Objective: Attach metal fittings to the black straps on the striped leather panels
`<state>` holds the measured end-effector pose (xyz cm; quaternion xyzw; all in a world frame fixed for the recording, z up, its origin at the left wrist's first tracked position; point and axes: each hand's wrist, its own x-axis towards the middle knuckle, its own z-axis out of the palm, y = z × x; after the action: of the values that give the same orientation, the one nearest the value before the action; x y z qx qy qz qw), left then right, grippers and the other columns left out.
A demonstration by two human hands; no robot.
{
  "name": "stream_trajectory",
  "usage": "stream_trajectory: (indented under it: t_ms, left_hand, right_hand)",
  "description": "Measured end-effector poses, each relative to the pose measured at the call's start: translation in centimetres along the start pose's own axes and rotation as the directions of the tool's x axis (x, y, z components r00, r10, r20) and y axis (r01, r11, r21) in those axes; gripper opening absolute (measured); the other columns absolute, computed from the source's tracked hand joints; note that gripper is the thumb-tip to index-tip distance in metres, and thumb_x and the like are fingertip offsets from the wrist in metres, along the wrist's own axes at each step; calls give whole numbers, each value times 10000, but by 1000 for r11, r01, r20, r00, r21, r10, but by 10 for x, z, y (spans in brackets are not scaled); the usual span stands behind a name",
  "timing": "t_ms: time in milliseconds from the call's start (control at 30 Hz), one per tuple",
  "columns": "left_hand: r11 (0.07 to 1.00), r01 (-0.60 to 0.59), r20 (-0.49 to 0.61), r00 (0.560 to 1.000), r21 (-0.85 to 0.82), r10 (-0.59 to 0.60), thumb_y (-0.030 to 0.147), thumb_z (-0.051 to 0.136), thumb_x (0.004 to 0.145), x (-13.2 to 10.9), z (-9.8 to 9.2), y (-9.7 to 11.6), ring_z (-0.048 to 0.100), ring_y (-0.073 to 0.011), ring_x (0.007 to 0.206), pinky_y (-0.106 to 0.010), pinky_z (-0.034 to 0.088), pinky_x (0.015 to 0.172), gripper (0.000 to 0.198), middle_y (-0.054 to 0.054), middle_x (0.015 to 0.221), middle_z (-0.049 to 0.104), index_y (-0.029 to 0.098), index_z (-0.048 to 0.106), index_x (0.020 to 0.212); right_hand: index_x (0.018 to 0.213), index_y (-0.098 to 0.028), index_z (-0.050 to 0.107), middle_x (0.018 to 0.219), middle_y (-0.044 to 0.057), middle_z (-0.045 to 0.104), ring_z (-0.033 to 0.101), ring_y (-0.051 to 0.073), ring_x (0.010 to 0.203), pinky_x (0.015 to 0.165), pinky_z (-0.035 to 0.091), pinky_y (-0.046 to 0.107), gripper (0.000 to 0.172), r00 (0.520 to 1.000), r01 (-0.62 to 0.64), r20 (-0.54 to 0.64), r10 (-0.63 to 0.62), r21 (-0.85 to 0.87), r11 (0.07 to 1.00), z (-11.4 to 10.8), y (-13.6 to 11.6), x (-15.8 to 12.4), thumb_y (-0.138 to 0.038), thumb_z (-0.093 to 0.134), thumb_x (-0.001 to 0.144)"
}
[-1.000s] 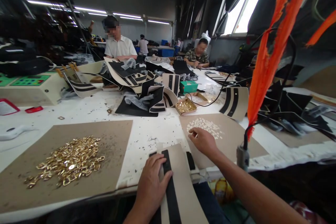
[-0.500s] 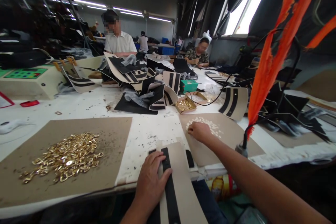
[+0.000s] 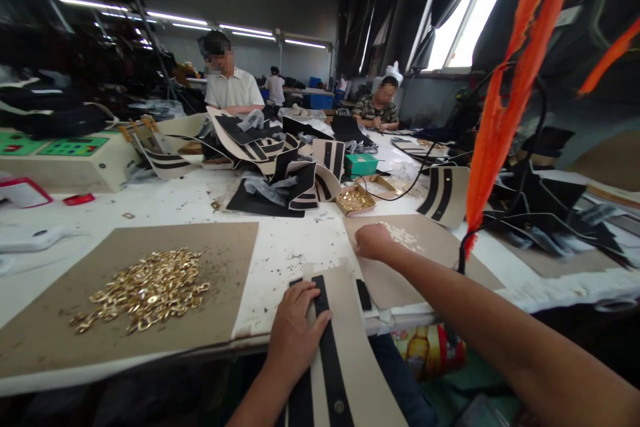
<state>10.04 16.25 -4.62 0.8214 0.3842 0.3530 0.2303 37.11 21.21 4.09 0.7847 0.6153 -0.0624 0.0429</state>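
A long beige panel point(image 3: 345, 320) with black straps lies over the table's front edge and slopes down towards me. My left hand point(image 3: 296, 327) rests on it, fingers stretched over the black strap point(image 3: 327, 347) and thumb set apart. A round metal fitting point(image 3: 339, 407) shows low on that strap. Over the brown sheet on the right, my right hand point(image 3: 374, 241) is closed, with its fingertips turned out of sight. Anything it holds is hidden. Just beyond it is a scatter of small whitish discs point(image 3: 404, 237), partly covered by the hand.
Gold metal buckles point(image 3: 150, 293) are heaped on a brown sheet point(image 3: 225, 293) at left. A small box point(image 3: 356, 201) of gold pieces stands beyond the discs. Strapped panels point(image 3: 280, 153) pile up mid-table. An orange strip point(image 3: 495, 120) hangs at right; two people sit across the table.
My right hand has turned and closed further, hiding its fingertips, and sits slightly nearer me. The left hand keeps its place on the panel. The whole view has shifted a little.
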Motion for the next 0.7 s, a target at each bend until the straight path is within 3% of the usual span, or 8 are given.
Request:
stream_trajectory:
  t_ms: [67,200,400,500,567,700]
  left_hand:
    - [1000,6,3,1000,-15,-6,192,752,783,-1,-1,4,608,-284,1190,-530,506,1068,302,-79,1214,676,213,671,1073]
    - [999,30,18,999,-22,-30,205,778,775,-3,-2,9,586,-283,1207,-505,486,1079,327,-87,1226,668,200,669,1084]
    - [998,42,21,999,-42,-41,212,782,768,-7,-2,12,572,-282,1220,-495,478,1077,367,-91,1238,657,207,671,1118]
    - [998,41,25,999,-42,-40,186,775,763,-7,-2,13,550,-277,1244,-483,455,1105,372,-91,1245,651,198,673,1120]
    - [998,45,26,999,-37,-44,190,784,754,-6,-2,13,537,-282,1258,-485,441,1121,383,-91,1248,648,196,675,1121]
    - [997,63,32,998,-43,-61,215,800,746,-6,-2,12,534,-302,1269,-516,438,1122,409,-95,1264,642,204,674,1135]
  right_hand:
    - [839,-142,756,915,138,747,684,289,919,792,480,351,130,999,37,-30,-37,15,999,0,-5,-14,-228,658,842]
    - [893,-218,762,892,31,760,671,190,837,716,430,257,222,980,198,-57,-193,109,974,6,-28,-52,-259,543,886]
    - [856,-229,775,835,-2,727,629,140,761,697,395,223,186,864,498,-127,-486,343,796,30,-61,-90,-203,591,850]
    - [867,-237,781,851,7,720,627,142,769,689,388,224,209,857,511,-131,-498,340,789,38,-66,-92,-207,574,877]
    - [898,-251,788,888,8,731,636,150,801,720,403,228,220,878,475,-125,-463,359,804,40,-67,-90,-218,571,886]
    - [903,-248,794,869,7,756,651,181,809,735,435,254,193,955,254,8,-295,487,836,41,-68,-83,-287,612,856]
